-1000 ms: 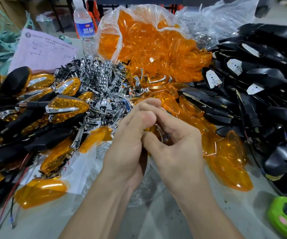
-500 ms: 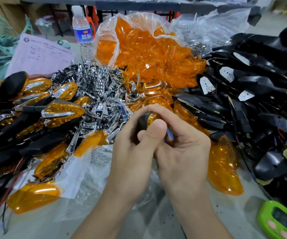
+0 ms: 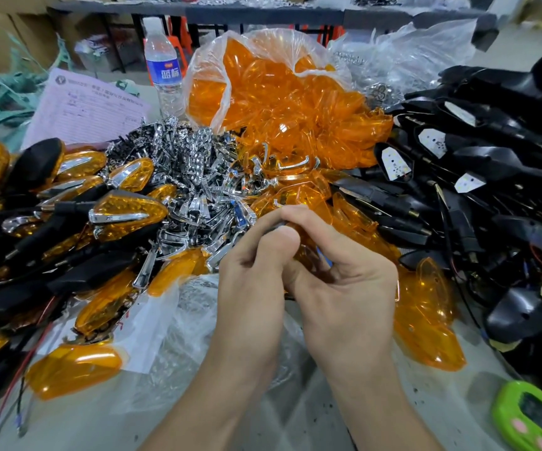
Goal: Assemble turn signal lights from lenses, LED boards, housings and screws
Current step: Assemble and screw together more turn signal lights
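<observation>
Dark part was pinched between left hand and right hand, mostly hidden, long side not told | lenses were heaped just past both | housings were piled nearer right hand.

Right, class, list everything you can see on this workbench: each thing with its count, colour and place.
water bottle: one, clear with blue label, back left.
paper form: one, pink, back left beside the bottle.
bag of lenses: one, clear bag, orange lenses, back centre.
chrome trims: many, silver, heap in the centre.
finished lights: many, orange and black, left.
housings: many, black, right.
loose lenses: several, orange, front right.
green device: one, bottom right corner.
left hand, right hand: together at centre, gripping a mostly hidden part.
</observation>
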